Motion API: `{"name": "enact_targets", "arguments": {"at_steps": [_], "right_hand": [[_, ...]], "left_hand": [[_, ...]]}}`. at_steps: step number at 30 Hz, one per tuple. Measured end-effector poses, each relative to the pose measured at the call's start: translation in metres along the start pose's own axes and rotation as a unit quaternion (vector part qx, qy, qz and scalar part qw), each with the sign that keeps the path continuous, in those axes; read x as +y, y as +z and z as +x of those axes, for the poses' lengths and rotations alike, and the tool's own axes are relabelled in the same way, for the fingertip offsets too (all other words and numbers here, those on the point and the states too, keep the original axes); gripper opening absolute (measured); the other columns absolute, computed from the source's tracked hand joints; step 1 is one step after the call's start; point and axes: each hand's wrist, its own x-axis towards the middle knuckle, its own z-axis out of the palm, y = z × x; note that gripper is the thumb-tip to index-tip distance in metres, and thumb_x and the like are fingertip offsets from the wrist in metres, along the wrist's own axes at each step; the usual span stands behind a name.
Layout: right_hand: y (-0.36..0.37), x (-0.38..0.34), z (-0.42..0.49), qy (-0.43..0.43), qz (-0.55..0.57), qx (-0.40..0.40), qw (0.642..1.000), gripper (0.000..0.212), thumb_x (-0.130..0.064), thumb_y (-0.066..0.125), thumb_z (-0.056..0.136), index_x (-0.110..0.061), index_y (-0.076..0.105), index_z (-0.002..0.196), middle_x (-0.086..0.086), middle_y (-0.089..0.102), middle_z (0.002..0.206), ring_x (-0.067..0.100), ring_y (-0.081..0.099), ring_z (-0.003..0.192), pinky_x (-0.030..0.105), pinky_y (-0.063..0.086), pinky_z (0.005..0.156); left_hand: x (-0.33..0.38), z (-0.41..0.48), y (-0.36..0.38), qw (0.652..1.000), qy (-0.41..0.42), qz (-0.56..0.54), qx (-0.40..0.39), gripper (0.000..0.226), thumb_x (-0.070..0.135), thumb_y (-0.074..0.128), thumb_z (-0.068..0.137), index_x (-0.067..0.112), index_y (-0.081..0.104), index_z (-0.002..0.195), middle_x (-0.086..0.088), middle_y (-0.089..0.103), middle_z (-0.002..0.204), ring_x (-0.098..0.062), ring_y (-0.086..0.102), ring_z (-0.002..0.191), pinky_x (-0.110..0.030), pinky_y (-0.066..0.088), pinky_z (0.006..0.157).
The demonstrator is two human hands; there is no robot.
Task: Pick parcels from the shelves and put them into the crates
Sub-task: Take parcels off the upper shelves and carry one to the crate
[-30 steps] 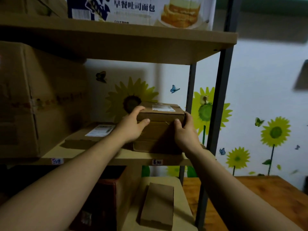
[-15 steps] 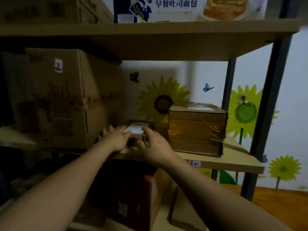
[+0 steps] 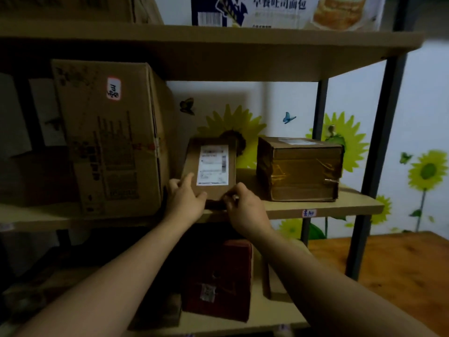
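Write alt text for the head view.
A person's left grip and right grip hold the near end of a labelled parcel on a shelf, label facing the camera. A carton stands left of it, a taped box right.

The one camera sits on my head, looking forward and a little down, close to the middle shelf (image 3: 352, 206) straight ahead.

flat brown parcel (image 3: 211, 166) — white label, tilted up
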Motion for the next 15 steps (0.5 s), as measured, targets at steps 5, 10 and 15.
{"name": "enact_targets", "arguments": {"at_steps": [5,10,15], "right_hand": [[0.008,0.002,-0.013,0.004,0.032,0.086,0.996,0.015,-0.017,0.056,0.095,-0.028,0.052,0.105,-0.009,0.056,0.118,0.006,0.053,0.104,0.026,0.05,0.088],[0.011,0.014,-0.031,-0.006,0.111,0.101,0.989,0.045,-0.008,0.054,0.094,-0.028,0.045,0.134,-0.008,0.048,0.136,0.011,0.048,0.126,0.034,0.051,0.099],[0.012,0.018,-0.034,-0.021,0.137,0.089,0.986,0.05,-0.005,0.053,0.094,-0.03,0.043,0.136,-0.007,0.046,0.139,0.012,0.047,0.127,0.042,0.052,0.098]], "left_hand": [[-0.008,-0.019,-0.007,0.997,-0.003,-0.067,0.025,0.087,0.005,0.056,0.089,0.023,-0.003,0.15,-0.005,0.004,0.154,-0.026,0.036,0.132,-0.032,0.038,0.1],[-0.029,-0.039,0.001,0.982,0.063,-0.174,0.04,0.086,-0.001,0.06,0.085,0.027,0.009,0.149,-0.008,0.013,0.151,-0.025,0.028,0.138,-0.04,0.03,0.111],[-0.036,-0.049,0.003,0.974,0.089,-0.205,0.043,0.086,0.002,0.058,0.088,0.031,0.005,0.149,-0.004,0.015,0.154,-0.021,0.02,0.141,-0.04,0.025,0.111]]}}
